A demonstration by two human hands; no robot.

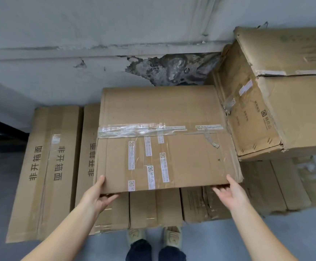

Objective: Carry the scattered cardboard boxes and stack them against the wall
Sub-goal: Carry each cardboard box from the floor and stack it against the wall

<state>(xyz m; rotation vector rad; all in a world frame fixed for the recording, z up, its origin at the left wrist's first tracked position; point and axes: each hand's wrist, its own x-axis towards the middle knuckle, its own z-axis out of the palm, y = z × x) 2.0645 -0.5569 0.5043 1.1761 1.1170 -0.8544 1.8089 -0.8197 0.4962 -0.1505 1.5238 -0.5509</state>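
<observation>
A wide brown cardboard box (181, 110) with clear tape and white labels on its top lies on a row of lower boxes against the wall. My left hand (97, 194) grips its near left corner, thumb on top and fingers underneath. My right hand (230, 193) is at the near right corner, thumb against the box edge and fingers spread just below it. To the right stands a taller stack, topped by a large battered box (285, 102).
Long flat boxes with black printed characters (46, 166) lie on the floor at the left. More flattened boxes (276, 185) lie under the right stack. The grey wall (97, 34) has peeling paint. My shoes (153, 238) stand on the blue floor just before the boxes.
</observation>
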